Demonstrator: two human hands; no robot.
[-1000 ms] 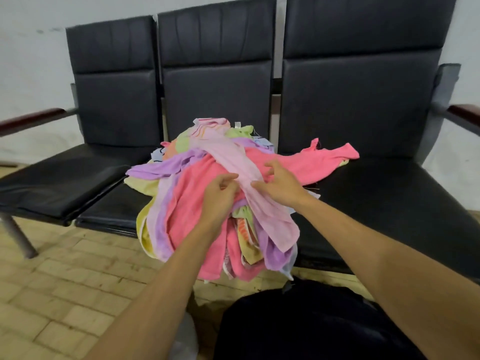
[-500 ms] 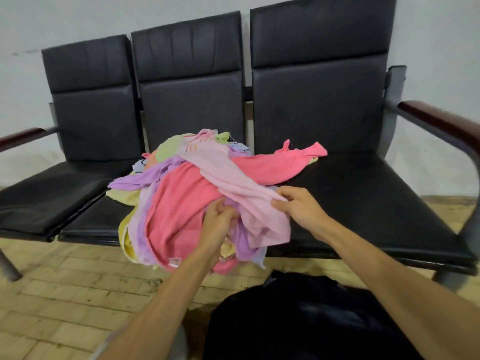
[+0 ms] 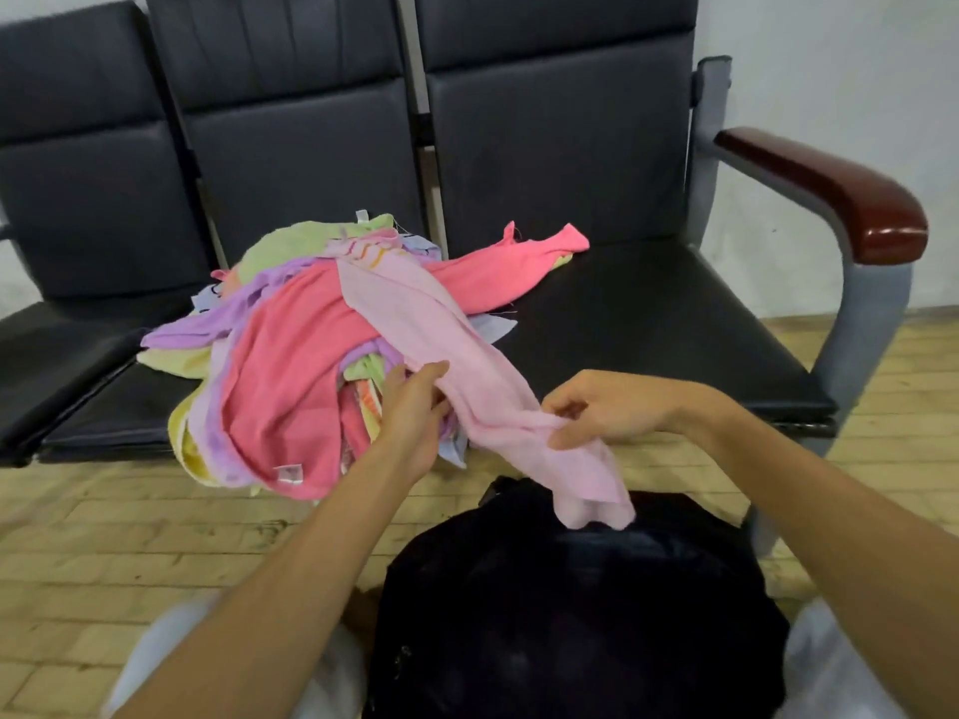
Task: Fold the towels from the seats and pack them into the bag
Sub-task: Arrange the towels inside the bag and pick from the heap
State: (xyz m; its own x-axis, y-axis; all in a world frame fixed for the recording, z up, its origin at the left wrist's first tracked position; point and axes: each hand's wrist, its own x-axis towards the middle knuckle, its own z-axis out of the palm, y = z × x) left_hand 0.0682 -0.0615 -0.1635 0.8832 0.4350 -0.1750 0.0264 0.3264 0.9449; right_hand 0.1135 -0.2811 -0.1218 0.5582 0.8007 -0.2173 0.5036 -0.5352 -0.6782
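Nearest, low in view, a black bag (image 3: 571, 630) sits on the person's lap or just before it. Its opening cannot be made out in the dark fabric.

Just above the bag, the right hand (image 3: 612, 407) pinches the light pink towel (image 3: 425, 324) between thumb and curled fingers, a little way up from its free end, which hangs over the bag's top. The left hand (image 3: 415, 412) reaches beside it, fingers fairly straight against the towel's near edge. Whether the thumb closes on the cloth is hidden, so I cannot tell if it grips.

The towel runs as a twisted band from the right hand back up over the pile of towels (image 3: 280, 376), which is heaped on the middle seat (image 3: 104, 433) of the black bench and spills over the front edge. A hot pink towel (image 3: 519, 267) trails from it onto the right seat (image 3: 648, 329).

The cloth looks light, soft and limp. It should lift with little effort, but it will sag and bunch wherever it is unsupported, and it may drag neighbouring towels along. A corner in each hand along one short edge would probably let it hang flat for folding. The present mid-length pinch keeps it roped.

Farther off stand the backrests and a reddish wooden armrest (image 3: 830, 189).
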